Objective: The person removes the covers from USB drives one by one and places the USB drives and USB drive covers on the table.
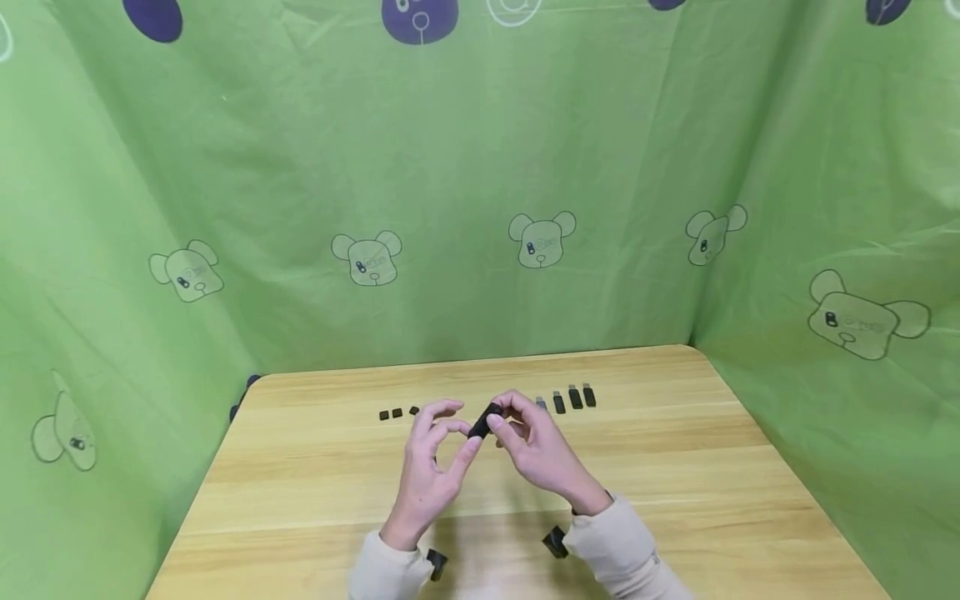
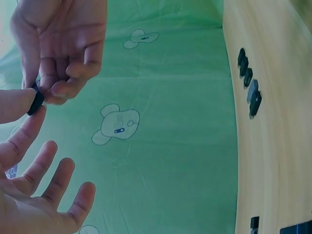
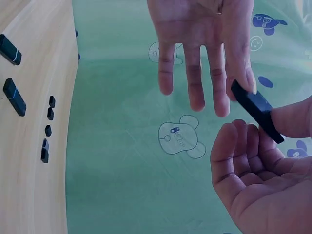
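A black USB stick (image 1: 485, 421) is held up over the table between both hands. The left hand (image 1: 426, 479) pinches its lower end between thumb and forefinger, the other fingers spread apart. At its upper end the right hand (image 1: 546, 450) grips the stick with thumb and curled fingers. From the right wrist view, the stick (image 3: 256, 109) slants between the two thumbs. Beyond the right hand stand several USB sticks (image 1: 575, 397) in a row, bare metal plugs pointing away. Small black caps (image 1: 397, 412) lie in a row beyond the left hand.
Two more black USB sticks (image 3: 14, 96) lie on the wooden table (image 1: 675, 483), seen in the right wrist view. A green curtain (image 1: 465, 300) with bear prints surrounds the table's back and sides. Dark blocks (image 1: 555, 542) show by the cuffs.
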Motion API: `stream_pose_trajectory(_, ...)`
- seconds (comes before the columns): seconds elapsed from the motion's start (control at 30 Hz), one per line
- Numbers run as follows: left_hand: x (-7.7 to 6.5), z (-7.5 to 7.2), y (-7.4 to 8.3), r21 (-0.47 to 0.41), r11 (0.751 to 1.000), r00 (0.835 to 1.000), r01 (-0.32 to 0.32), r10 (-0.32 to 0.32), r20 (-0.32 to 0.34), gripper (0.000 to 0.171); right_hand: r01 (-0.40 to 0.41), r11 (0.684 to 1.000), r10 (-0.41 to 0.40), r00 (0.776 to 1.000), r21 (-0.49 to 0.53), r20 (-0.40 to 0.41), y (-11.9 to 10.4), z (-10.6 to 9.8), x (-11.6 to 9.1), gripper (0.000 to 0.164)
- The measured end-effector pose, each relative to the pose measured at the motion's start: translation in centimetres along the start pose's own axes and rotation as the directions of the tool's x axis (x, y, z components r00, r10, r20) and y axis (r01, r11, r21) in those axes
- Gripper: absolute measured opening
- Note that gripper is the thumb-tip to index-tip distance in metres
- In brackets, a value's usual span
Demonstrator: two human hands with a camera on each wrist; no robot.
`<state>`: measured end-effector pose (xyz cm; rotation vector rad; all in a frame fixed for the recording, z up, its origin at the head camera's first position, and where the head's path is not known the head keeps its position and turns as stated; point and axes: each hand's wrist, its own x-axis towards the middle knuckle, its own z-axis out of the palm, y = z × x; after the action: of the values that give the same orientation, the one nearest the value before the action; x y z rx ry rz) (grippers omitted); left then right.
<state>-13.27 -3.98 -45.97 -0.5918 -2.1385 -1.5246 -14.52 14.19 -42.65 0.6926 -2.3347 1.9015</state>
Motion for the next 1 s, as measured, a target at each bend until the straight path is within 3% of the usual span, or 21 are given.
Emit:
stream_pose_trajectory(0.17, -0.2, 0.6, 0.4, -0.011, 1.000, 1.000, -0.003, 0.003, -0.020, 0.007, 0.024, 1.000, -0.024, 0.999, 0.007, 0.022, -0.2, 0.3, 0.0, 0.015)
stream_pose_trajectory(0.53, -0.6, 1.5, 0.5, -0.062, 0.997, 0.998, 0.055, -0.057, -0.035, 0.008, 0.056, 0.997, -0.059, 0.996, 0.045, 0.069, 0.2, 1.3, -0.3, 0.015)
stream_pose_trajectory(0.73, -0.5, 1.5, 0.3, -0.049, 0.999, 0.998, 0.017, -0.020, -0.060, 0.008, 0.049, 0.997, -0.054, 0.995, 0.061, 0.081, 0.0, 1.1, -0.2, 0.015)
stream_pose_trajectory(0.87, -0.4, 1.5, 0.2, -0.036, 0.999, 0.998, 0.001, -0.003, -0.068, 0.008, 0.040, 0.999, -0.043, 0.996, 0.031, 0.075, -0.2, 0.9, -0.2, 0.016)
stream_pose_trajectory(1.0, -0.3, 1.3, 0.2, -0.039, 0.999, 0.998, 0.033, -0.034, -0.046, 0.009, 0.044, 0.999, -0.043, 0.998, -0.016, 0.042, -0.3, 0.8, -0.1, 0.014)
